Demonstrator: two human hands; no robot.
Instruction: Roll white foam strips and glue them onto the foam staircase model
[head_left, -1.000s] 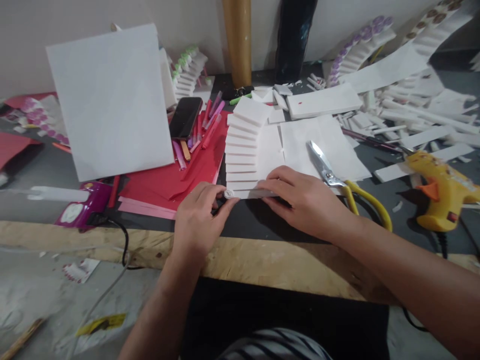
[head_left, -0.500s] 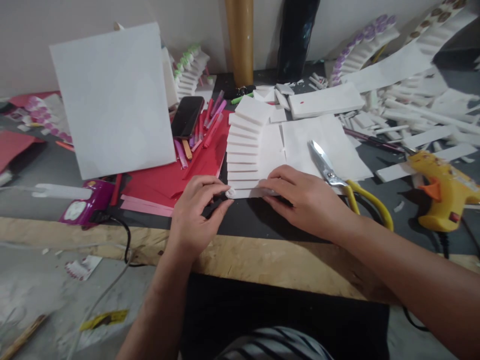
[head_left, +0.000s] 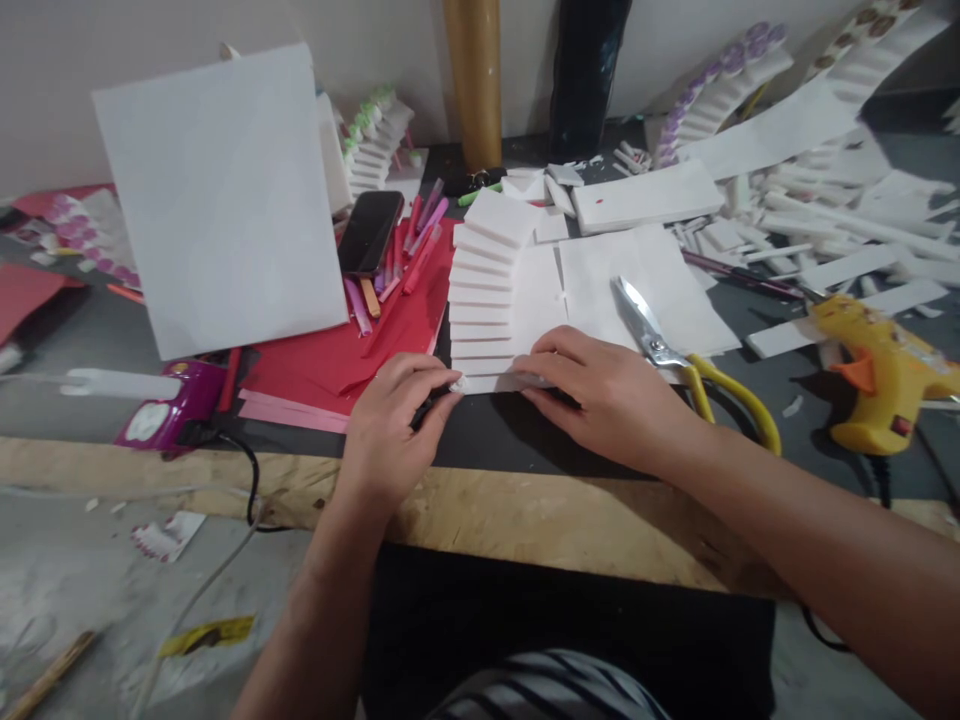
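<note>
A: What does the left hand (head_left: 390, 425) grip?

B: Thumb and forefinger pinch a small white rolled piece (head_left: 460, 383) at the left end of the nearest step (head_left: 489, 383) of a curved white staircase of flat, board-like steps (head_left: 481, 312).

A: And the right hand (head_left: 604, 400)?

B: It holds the right end of that same step, fingers above and thumb on the near side. The staircase thus lies between the two grips and curves away beyond them, over a dark grey tabletop (head_left: 495, 440).

A: What surrounds the grips?

B: Just beyond the right hand lie metal scissors with yellow handles (head_left: 658, 350), resting partly on a flat white sheet (head_left: 600, 270); farther right is a yellow glue gun with an orange trigger (head_left: 874, 375). Beyond the left pinch, to its left, spread red paper sheets (head_left: 304, 372), with a black phone (head_left: 371, 232) farther back. A large white square panel (head_left: 225, 205) stands left of the phone, tilted.
</note>
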